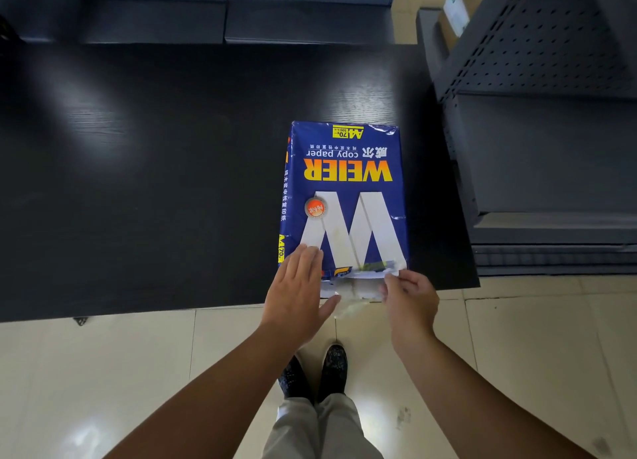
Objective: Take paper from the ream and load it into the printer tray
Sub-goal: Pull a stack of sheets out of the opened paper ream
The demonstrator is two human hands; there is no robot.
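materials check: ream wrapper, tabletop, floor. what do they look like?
Ream wrapper: glossy coated paper or thin film, hard to say which; it creases and shows torn white edges at the near end. Tabletop: dark wood-grain laminate or veneer, semi-matte; fine grain lines show in the light patches. Floor: pale glazed tile, going by the grout lines and sharp reflections.

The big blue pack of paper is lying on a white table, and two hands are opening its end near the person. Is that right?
Not quite. The blue wrapped ream of copy paper lies on a black wood-grain table, not a white one; only the tiled floor is pale. The rest holds: the head view shows the left hand resting on the near corner while the right hand pinches the torn wrapper at the near end.
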